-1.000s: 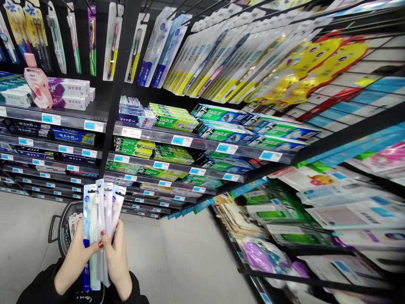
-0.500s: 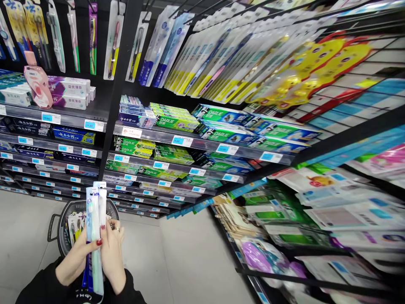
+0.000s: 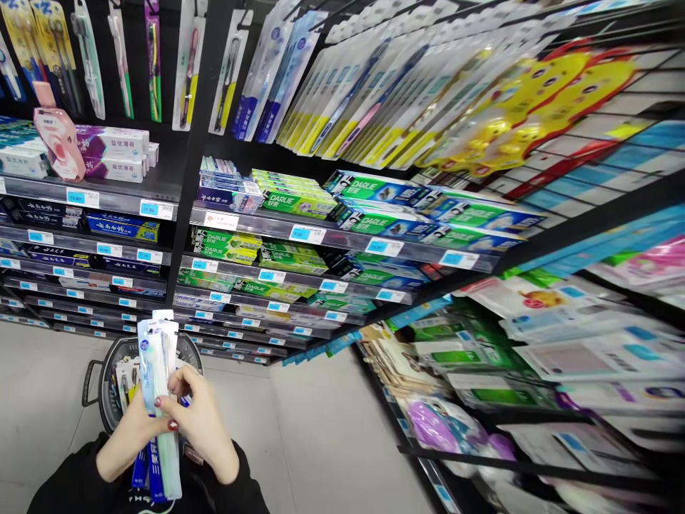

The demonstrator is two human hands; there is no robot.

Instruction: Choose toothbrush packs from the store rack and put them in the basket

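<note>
A few packaged toothbrushes, in blue-and-white and pale green packs, stand nearly upright and overlap in front of my body. My left hand is closed round them from the left, its thumb across the front. From the right, my right hand is closed against the packs, with bent fingers and thumb at their edge. The hands hide part of the packs, so I cannot tell exactly how many there are. Behind them on the floor stands a dark grey shopping basket, with more packaged toothbrushes inside.
Ahead, a shelf carries toothpaste boxes, with hanging toothbrush packs above. A pink bottle stands on the left shelf. Bagged goods fill a rack close on the right. Pale floor tiles lie between.
My right hand has shifted its grip on the packs, its fingers now bent in front near the edge. The packs have tilted slightly and spread apart. The basket stays in place.
</note>
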